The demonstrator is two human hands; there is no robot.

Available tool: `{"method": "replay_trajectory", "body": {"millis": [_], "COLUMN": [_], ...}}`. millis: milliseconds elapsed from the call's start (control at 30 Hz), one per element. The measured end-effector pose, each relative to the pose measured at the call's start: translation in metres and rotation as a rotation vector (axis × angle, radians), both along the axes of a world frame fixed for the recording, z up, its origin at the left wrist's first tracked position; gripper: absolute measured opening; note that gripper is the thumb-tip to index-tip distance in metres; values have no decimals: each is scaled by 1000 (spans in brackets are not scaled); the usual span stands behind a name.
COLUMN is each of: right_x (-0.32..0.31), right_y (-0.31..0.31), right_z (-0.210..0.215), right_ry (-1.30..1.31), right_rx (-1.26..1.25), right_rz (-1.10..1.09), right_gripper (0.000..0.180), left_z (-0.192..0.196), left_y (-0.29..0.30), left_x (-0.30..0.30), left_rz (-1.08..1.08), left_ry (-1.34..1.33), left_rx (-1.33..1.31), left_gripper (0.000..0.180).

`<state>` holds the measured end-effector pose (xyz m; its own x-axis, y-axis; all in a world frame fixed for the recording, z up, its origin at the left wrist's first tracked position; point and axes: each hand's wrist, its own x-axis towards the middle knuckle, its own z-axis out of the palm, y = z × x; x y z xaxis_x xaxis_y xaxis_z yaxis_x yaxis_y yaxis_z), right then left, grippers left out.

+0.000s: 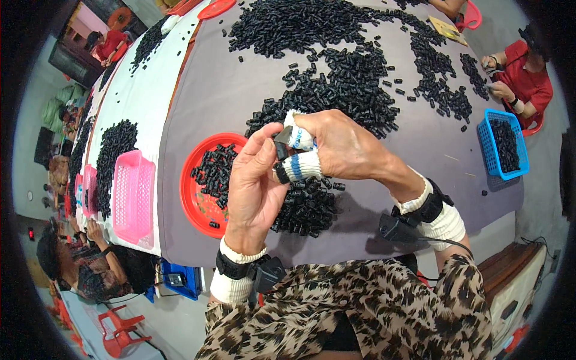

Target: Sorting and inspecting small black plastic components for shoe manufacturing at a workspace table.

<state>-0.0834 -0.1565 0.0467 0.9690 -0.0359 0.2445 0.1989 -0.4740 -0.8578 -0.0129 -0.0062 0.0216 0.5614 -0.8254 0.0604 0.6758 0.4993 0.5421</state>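
Observation:
My left hand (258,186) pinches a small black cylindrical part (281,150) between thumb and fingers, over the grey table cover. Close against it, my right hand (348,144) is closed, with white cloth sleeves on its thumb and a finger. A dark, flat, pointed piece (283,134) sticks out from the right thumb and meets the part; it looks like a small blade, though most of it is hidden. Under and beyond my hands lie heaps of similar black parts (342,90). A red round tray (188,180) with black parts and small coloured bits stands beside my left hand.
A blue basket (522,171) of black parts stands at the right, near a person in red (531,84). On the neighbouring white-covered table are a pink basket (135,198) and more black heaps. Another person (90,258) sits at the left. A yellow board (447,30) lies far right.

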Motion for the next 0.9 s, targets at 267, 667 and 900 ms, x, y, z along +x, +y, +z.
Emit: {"method": "replay_trajectory", "body": {"millis": [267,667,900], "right_x": [0,0,-4], "right_y": [2,1,2], "right_z": [2,-4,6], "right_ry": [-29,-45,2], "right_rx": [-30,-61,25], "right_rz": [-23,-9,-48], "right_gripper": [42,38,41], "left_z": [-2,0,8], "left_y": [1,-2,-2], "left_x": [0,-3,-5], "left_rz": [-16,68,78], "left_ry": [4,20,-27], "left_rx": [-2,87,104], "left_gripper": [27,26,25]}}
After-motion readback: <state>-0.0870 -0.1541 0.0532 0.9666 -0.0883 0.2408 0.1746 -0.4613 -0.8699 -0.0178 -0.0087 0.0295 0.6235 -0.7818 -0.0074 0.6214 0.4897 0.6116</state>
